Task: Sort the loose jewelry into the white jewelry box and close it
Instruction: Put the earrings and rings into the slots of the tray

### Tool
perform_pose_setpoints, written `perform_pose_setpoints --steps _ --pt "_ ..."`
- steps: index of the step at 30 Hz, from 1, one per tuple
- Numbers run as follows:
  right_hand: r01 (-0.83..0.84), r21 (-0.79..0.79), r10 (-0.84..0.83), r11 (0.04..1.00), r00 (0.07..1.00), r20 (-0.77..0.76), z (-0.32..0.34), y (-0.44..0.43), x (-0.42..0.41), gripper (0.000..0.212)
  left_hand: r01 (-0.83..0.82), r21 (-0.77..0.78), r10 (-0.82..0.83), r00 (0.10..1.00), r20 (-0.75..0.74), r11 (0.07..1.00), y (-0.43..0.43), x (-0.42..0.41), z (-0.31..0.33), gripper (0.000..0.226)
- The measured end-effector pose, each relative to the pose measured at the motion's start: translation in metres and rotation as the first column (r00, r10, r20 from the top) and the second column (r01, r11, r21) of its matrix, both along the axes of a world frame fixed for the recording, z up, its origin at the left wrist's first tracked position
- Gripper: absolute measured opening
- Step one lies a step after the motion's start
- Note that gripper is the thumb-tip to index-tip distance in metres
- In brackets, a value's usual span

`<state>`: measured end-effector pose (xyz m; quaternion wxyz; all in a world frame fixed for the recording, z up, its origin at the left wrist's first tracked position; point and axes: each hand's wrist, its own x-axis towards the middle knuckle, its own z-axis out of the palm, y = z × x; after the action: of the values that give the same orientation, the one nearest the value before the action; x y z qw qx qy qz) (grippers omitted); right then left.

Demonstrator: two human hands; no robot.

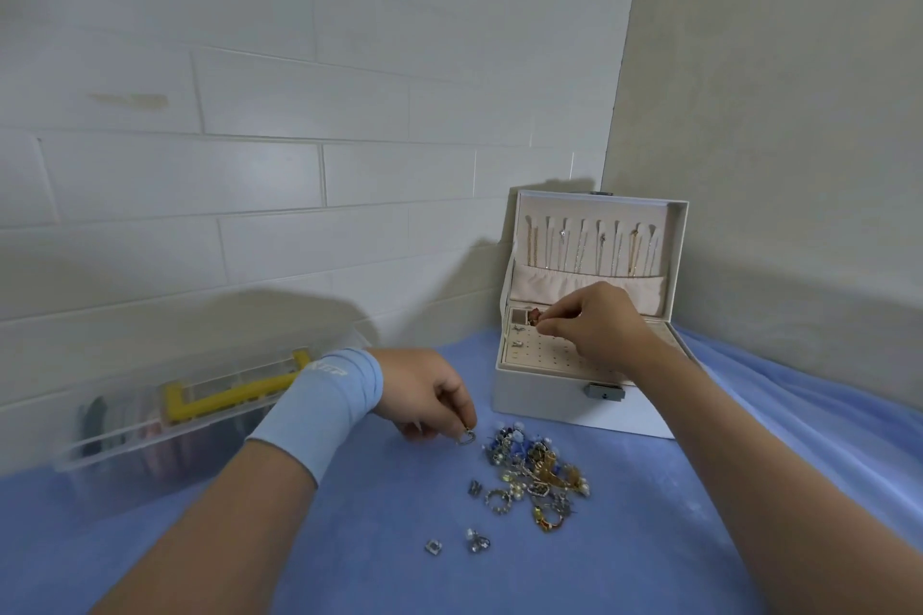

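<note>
The white jewelry box (549, 402) stands open at the back right, with several thin necklaces hanging inside its raised lid (594, 215). Over its perforated earring tray, my right hand (594, 322) pinches a small reddish earring (534, 315). My left hand (424, 390), with a light blue wrist sleeve, pinches a small silver heart-shaped piece (467, 437) just above the cloth. A pile of loose jewelry (537, 469) lies in front of the box, with a few silver pieces (472, 539) scattered nearer to me.
A blue cloth (349, 539) covers the table. A clear plastic storage case (165, 415) with a yellow handle sits at the left against the tiled wall. The box stands close to the corner where two walls meet.
</note>
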<state>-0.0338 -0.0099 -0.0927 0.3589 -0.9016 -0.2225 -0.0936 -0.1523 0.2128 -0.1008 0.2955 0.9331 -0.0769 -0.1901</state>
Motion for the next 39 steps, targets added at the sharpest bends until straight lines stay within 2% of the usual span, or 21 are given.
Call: perform_pose_setpoints --steps 7,11,17,21,26,29,33,39 --pt "0.087 -0.173 -0.064 0.981 0.988 0.138 -0.008 0.006 -0.002 0.009 -0.057 -0.097 0.056 0.998 -0.017 0.994 0.006 0.001 -0.005 0.011" --pt "0.111 -0.252 -0.065 0.961 0.981 0.185 -0.007 0.006 -0.005 0.007 -0.081 -0.019 0.081 0.997 -0.011 0.997 0.003 0.003 -0.011 0.010" --pt "0.067 -0.356 -0.004 0.932 0.985 0.174 0.004 0.001 -0.007 0.004 -0.039 0.092 0.038 0.999 0.006 0.995 -0.006 0.002 -0.011 0.009" --pt "0.103 -0.346 -0.017 0.933 0.970 0.244 -0.001 0.004 -0.008 0.006 -0.016 0.152 0.015 1.000 0.008 0.988 -0.012 -0.001 -0.010 0.013" --pt "0.053 -0.452 0.064 0.890 0.969 0.240 0.004 0.004 -0.009 0.010 -0.019 0.221 -0.006 0.994 0.110 0.975 -0.011 0.002 -0.011 0.009" --pt "0.037 -0.494 0.072 0.869 0.977 0.199 0.006 0.004 -0.011 0.014 -0.027 0.133 0.010 0.993 0.121 0.991 -0.009 0.002 -0.010 0.008" --pt "0.048 -0.515 0.067 0.856 0.977 0.202 0.006 0.007 -0.012 0.013 -0.081 -0.071 0.086 0.994 0.064 0.994 -0.005 0.000 -0.013 0.008" --pt "-0.108 -0.351 0.198 0.930 0.952 0.232 0.018 0.025 -0.032 0.011 -0.203 -0.437 0.247 0.968 0.047 0.876 0.002 -0.002 -0.012 0.002"
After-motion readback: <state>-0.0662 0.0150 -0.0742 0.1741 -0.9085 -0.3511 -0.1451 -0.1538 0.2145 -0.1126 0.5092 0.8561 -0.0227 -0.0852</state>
